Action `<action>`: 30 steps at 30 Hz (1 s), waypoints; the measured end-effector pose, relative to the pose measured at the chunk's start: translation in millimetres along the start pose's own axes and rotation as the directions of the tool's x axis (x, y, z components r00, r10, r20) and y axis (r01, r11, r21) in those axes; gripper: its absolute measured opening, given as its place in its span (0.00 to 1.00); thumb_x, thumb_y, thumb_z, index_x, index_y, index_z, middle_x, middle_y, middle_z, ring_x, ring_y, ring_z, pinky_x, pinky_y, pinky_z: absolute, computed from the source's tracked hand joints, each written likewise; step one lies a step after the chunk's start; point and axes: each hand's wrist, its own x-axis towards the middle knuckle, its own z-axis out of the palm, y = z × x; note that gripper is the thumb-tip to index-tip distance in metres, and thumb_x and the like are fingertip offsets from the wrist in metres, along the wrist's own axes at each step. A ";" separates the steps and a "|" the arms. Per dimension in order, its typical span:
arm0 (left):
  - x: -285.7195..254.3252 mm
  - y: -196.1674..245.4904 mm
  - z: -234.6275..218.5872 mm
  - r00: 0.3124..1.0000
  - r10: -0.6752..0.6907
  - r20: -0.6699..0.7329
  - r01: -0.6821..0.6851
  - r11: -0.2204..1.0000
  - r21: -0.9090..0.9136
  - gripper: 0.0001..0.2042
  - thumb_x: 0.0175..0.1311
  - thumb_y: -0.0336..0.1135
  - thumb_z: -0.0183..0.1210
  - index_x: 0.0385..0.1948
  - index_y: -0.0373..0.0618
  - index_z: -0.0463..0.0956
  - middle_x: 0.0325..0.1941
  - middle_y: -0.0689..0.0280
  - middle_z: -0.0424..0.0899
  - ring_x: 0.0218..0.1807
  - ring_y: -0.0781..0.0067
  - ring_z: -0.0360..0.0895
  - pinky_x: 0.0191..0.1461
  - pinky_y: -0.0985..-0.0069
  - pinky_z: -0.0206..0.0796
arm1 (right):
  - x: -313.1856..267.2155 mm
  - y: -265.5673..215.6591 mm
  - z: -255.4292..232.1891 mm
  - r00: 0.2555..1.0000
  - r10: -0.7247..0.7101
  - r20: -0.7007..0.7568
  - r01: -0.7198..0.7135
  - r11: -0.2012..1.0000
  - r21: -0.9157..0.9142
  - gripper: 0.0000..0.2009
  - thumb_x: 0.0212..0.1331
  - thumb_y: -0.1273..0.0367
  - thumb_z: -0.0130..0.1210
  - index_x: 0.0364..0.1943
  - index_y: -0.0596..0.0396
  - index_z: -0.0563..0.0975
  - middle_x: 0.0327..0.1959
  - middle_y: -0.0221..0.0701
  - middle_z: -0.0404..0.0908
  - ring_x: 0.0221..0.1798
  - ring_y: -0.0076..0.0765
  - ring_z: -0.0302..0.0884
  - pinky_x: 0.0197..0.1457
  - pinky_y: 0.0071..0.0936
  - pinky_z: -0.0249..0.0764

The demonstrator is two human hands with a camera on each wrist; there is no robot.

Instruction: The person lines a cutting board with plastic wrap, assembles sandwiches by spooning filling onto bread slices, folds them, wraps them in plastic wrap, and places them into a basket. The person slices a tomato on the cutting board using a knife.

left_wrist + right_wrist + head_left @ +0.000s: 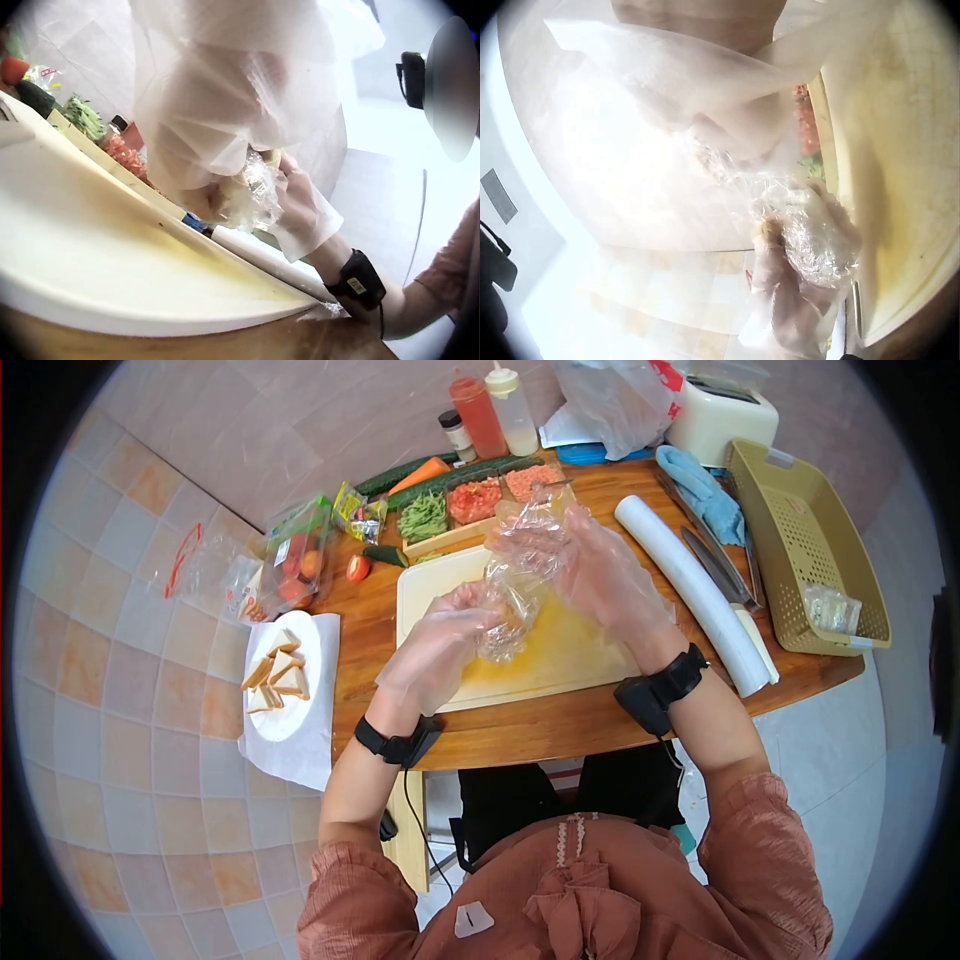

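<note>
Both hands wear loose clear plastic gloves and are raised over the white cutting board (pixel 420 600). Between them is a crumpled bundle of cling film (pixel 512 625). My left hand (pixel 440 645) grips the bundle's near, rounded part. My right hand (pixel 605 575), higher and farther out, pinches the film's other end, which stretches between the hands. In the right wrist view, the shiny wrapped lump (pixel 821 244) sits in the left hand's fingers. I cannot tell what the film encloses. A yellow smear (pixel 550 645) marks the board below.
Beyond the board, a divided wooden tray (pixel 440 543) holds shredded green vegetable and chopped red and pink pieces. Sandwich triangles lie on a white plate (pixel 310 690) at left. At right are a white roll (pixel 690 595), knives (pixel 715 565) and an olive basket (pixel 800 550).
</note>
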 end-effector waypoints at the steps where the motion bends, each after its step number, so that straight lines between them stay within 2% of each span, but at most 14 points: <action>1: -0.6 1.2 3.5 1.000 -0.003 0.009 0.004 1.000 -0.027 0.16 0.68 0.25 0.60 0.57 0.38 0.73 0.50 0.65 0.82 0.51 0.75 0.80 0.58 0.75 0.72 | -1.0 -0.8 2.5 1.000 0.004 0.001 -0.004 1.000 -0.001 0.28 0.80 0.53 0.40 0.65 0.69 0.68 0.65 0.45 0.76 0.69 0.42 0.73 0.75 0.39 0.66; 7: -0.7 7.1 11.3 1.000 -0.009 0.027 0.011 0.997 -0.075 0.14 0.68 0.26 0.58 0.55 0.38 0.73 0.50 0.65 0.82 0.51 0.75 0.80 0.57 0.75 0.72 | -5.4 -2.3 5.7 0.989 -0.015 0.148 0.034 0.992 -0.122 0.32 0.80 0.50 0.37 0.70 0.68 0.65 0.65 0.41 0.77 0.70 0.38 0.72 0.76 0.38 0.64; 8: -0.3 7.1 10.5 0.999 -0.012 0.029 0.014 0.997 -0.071 0.14 0.69 0.26 0.58 0.54 0.38 0.73 0.50 0.65 0.82 0.51 0.75 0.80 0.57 0.74 0.72 | -9.9 -5.9 7.3 0.956 -0.151 0.253 0.254 0.856 -0.451 0.31 0.81 0.51 0.35 0.69 0.66 0.67 0.64 0.42 0.78 0.69 0.40 0.73 0.75 0.37 0.64; 9: 1.6 5.0 8.5 1.000 -0.008 0.023 0.010 0.997 -0.078 0.14 0.69 0.26 0.58 0.54 0.38 0.73 0.50 0.65 0.82 0.51 0.75 0.80 0.57 0.74 0.72 | -11.9 -7.8 8.8 0.889 -0.230 0.396 0.453 0.571 -0.684 0.30 0.81 0.51 0.34 0.68 0.64 0.70 0.63 0.42 0.79 0.67 0.41 0.74 0.73 0.37 0.65; 10: 4.9 0.9 6.0 1.000 0.000 -0.020 -0.002 0.997 -0.071 0.14 0.69 0.26 0.58 0.54 0.38 0.73 0.50 0.65 0.82 0.51 0.74 0.81 0.57 0.74 0.73 | -10.5 -4.7 6.3 0.889 -0.221 0.401 0.451 0.573 -0.684 0.30 0.81 0.51 0.34 0.68 0.64 0.70 0.63 0.42 0.79 0.67 0.41 0.74 0.73 0.37 0.65; 12: 7.7 -0.9 6.9 0.997 0.013 -0.070 -0.018 0.997 -0.073 0.14 0.70 0.26 0.57 0.54 0.38 0.72 0.51 0.64 0.82 0.51 0.74 0.81 0.57 0.74 0.73 | -7.0 2.3 4.8 0.956 -0.126 0.266 0.285 0.613 -0.737 0.29 0.81 0.52 0.32 0.63 0.61 0.75 0.59 0.44 0.81 0.62 0.46 0.76 0.69 0.38 0.66; 13: 7.4 0.6 9.2 0.997 0.015 -0.076 -0.020 0.997 -0.072 0.13 0.70 0.27 0.57 0.54 0.38 0.72 0.50 0.64 0.82 0.51 0.74 0.81 0.57 0.74 0.73 | -8.5 0.2 7.8 0.956 -0.115 0.269 0.282 0.613 -0.738 0.29 0.81 0.52 0.32 0.63 0.61 0.75 0.59 0.44 0.81 0.62 0.46 0.76 0.69 0.38 0.66; 15: 5.5 4.0 14.2 0.996 0.021 -0.087 -0.028 0.997 -0.078 0.13 0.70 0.27 0.57 0.54 0.38 0.72 0.50 0.65 0.81 0.50 0.74 0.81 0.57 0.74 0.73 | -14.3 -6.1 16.8 0.935 -0.121 0.334 0.346 0.106 -0.932 0.28 0.81 0.53 0.31 0.60 0.59 0.78 0.56 0.45 0.82 0.57 0.51 0.76 0.67 0.39 0.65; 16: 4.2 5.3 16.2 0.997 0.031 -0.072 -0.038 0.995 -0.092 0.13 0.70 0.27 0.57 0.54 0.38 0.72 0.50 0.64 0.81 0.50 0.74 0.81 0.56 0.74 0.73 | -14.4 -3.8 17.5 0.935 -0.111 0.337 0.349 0.106 -0.931 0.28 0.81 0.53 0.31 0.60 0.59 0.78 0.56 0.45 0.82 0.57 0.51 0.76 0.67 0.39 0.65; 18: 2.3 8.0 18.6 0.997 0.045 -0.062 -0.052 0.992 -0.112 0.13 0.71 0.27 0.57 0.54 0.38 0.72 0.50 0.64 0.81 0.50 0.74 0.81 0.56 0.74 0.74 | -14.0 1.2 18.0 0.968 -0.098 0.231 0.250 0.458 -0.853 0.27 0.82 0.55 0.30 0.59 0.60 0.78 0.55 0.45 0.82 0.58 0.51 0.74 0.67 0.41 0.65; 19: 1.5 9.2 19.3 0.997 0.039 -0.066 -0.046 0.994 -0.102 0.13 0.70 0.27 0.57 0.54 0.38 0.72 0.50 0.64 0.81 0.50 0.74 0.81 0.56 0.74 0.74 | -15.6 1.5 19.1 0.968 -0.089 0.235 0.250 0.457 -0.854 0.27 0.82 0.55 0.30 0.59 0.60 0.78 0.55 0.45 0.82 0.58 0.51 0.74 0.67 0.41 0.65; 22: 2.1 6.9 18.7 0.995 0.049 -0.088 -0.059 0.993 -0.105 0.13 0.70 0.27 0.58 0.53 0.38 0.72 0.49 0.64 0.81 0.50 0.74 0.81 0.55 0.74 0.74 | -17.6 0.3 16.9 0.950 -0.106 0.295 0.313 0.329 -0.891 0.23 0.81 0.60 0.32 0.63 0.60 0.76 0.58 0.45 0.80 0.60 0.51 0.73 0.67 0.42 0.65; 24: 2.2 5.6 19.7 0.992 0.067 -0.109 -0.080 0.989 -0.121 0.13 0.70 0.27 0.58 0.53 0.38 0.72 0.49 0.64 0.81 0.50 0.74 0.81 0.55 0.74 0.74 | -13.9 2.9 7.6 0.862 -0.110 0.494 0.505 0.120 -0.854 0.19 0.75 0.70 0.43 0.66 0.60 0.73 0.61 0.45 0.78 0.64 0.52 0.72 0.70 0.43 0.65; 30: 14.1 -5.7 9.0 0.974 0.186 -0.125 -0.196 0.978 -0.070 0.13 0.70 0.29 0.60 0.53 0.40 0.71 0.46 0.65 0.82 0.47 0.76 0.81 0.50 0.77 0.74 | -14.3 9.6 8.2 0.919 -0.070 0.388 0.390 0.301 -0.870 0.25 0.77 0.60 0.39 0.67 0.63 0.71 0.67 0.44 0.73 0.70 0.47 0.66 0.75 0.41 0.58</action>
